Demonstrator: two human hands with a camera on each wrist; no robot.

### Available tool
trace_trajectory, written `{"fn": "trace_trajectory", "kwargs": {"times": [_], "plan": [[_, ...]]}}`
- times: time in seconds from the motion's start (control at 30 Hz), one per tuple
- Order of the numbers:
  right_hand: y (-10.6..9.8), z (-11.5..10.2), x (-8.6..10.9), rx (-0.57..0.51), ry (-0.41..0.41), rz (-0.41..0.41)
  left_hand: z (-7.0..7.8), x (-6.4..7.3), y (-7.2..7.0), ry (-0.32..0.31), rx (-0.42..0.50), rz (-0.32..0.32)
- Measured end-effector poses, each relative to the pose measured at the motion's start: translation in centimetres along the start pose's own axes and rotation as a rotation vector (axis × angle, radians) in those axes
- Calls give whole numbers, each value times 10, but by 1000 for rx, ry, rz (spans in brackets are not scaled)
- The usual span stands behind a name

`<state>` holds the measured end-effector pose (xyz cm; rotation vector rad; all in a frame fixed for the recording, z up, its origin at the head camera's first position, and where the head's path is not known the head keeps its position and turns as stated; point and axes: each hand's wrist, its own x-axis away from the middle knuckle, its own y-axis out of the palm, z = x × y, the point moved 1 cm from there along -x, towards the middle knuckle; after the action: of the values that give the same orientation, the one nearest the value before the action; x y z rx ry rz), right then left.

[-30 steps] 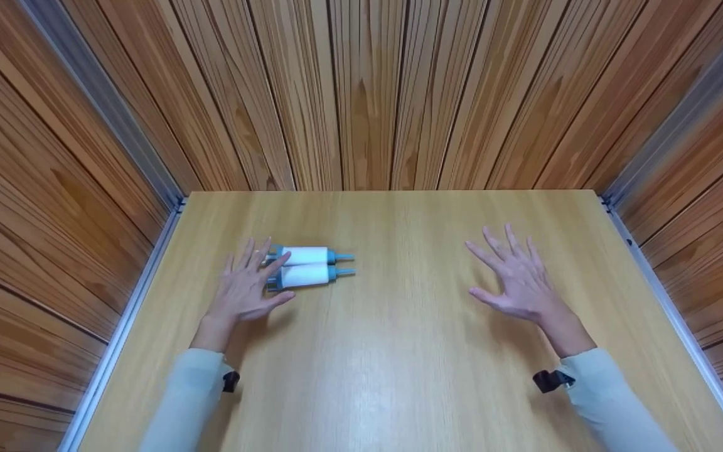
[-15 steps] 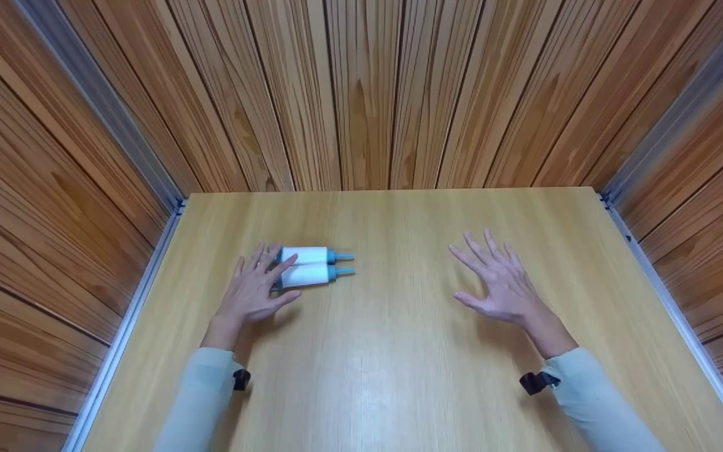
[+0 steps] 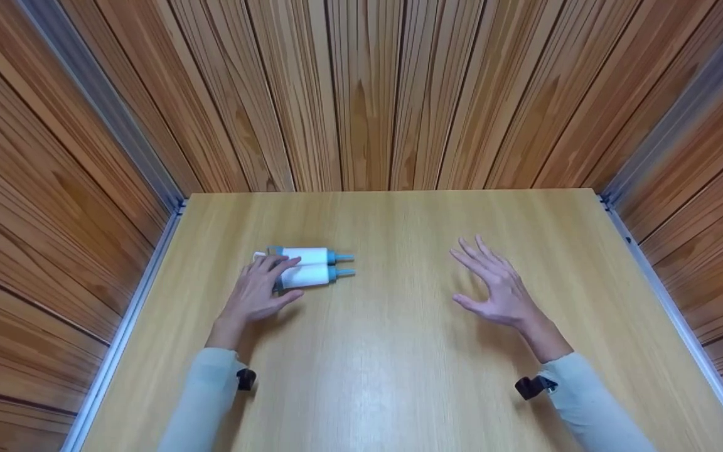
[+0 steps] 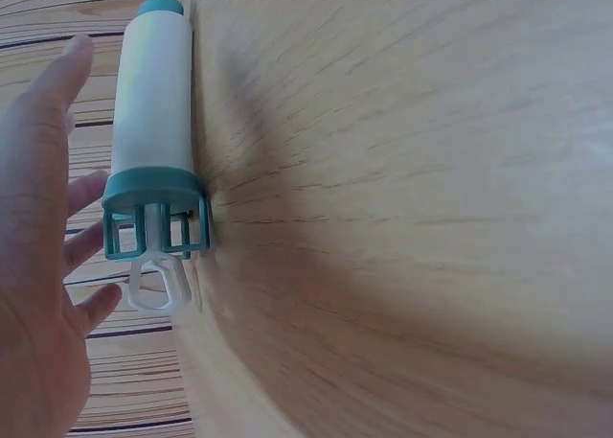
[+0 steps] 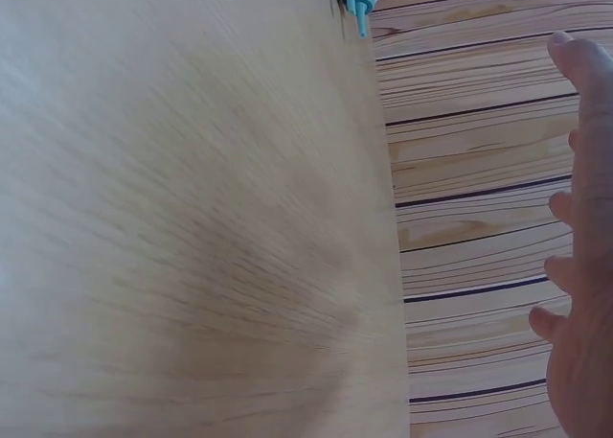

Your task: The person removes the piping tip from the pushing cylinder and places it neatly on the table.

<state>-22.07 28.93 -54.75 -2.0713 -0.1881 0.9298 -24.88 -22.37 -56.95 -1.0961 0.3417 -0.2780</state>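
Two syringes with white barrels and teal ends lie side by side on the table (image 3: 399,351), slim nozzles pointing right: a far syringe (image 3: 311,255) and a near syringe (image 3: 308,276). My left hand (image 3: 255,294) is over their left ends, hiding part of them in the head view. In the left wrist view, the near syringe (image 4: 153,98) shows a teal collar and a white looped handle; the fingers are spread beside it, not gripping. Well to the right, my right hand (image 3: 496,292) hovers above the table, fingers extended, holding nothing. The right wrist view shows just the teal nozzles (image 5: 359,2).
Wood-plank walls stand at the back (image 3: 361,94), left (image 3: 54,207) and right (image 3: 713,251). Metal rails run along the table's left (image 3: 126,314) and right sides. A small black device sits on each sleeve cuff.
My left hand has shifted slightly right over the syringes, and its fingers bend more. My right hand has moved left, its fingers closer together. The syringes stay where they were.
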Motion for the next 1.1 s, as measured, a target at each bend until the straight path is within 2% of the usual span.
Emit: {"fn": "trace_trajectory", "kwargs": {"times": [0.33, 0.5, 0.67, 0.9, 1.1], "plan": [[1, 5, 4, -117, 53, 42, -3, 1, 4, -27, 3, -26], [2, 6, 4, -167, 58, 42, -4, 2, 6, -56, 45, -20], [2, 7, 5, -264, 93, 24, -5, 0, 6, -64, 100, 4], [2, 9, 5, -387, 54, 35, -9, -2, 6, -44, 141, 35], [3, 13, 6, -521, 63, 21, -10, -2, 8, -68, 173, 23]]}}
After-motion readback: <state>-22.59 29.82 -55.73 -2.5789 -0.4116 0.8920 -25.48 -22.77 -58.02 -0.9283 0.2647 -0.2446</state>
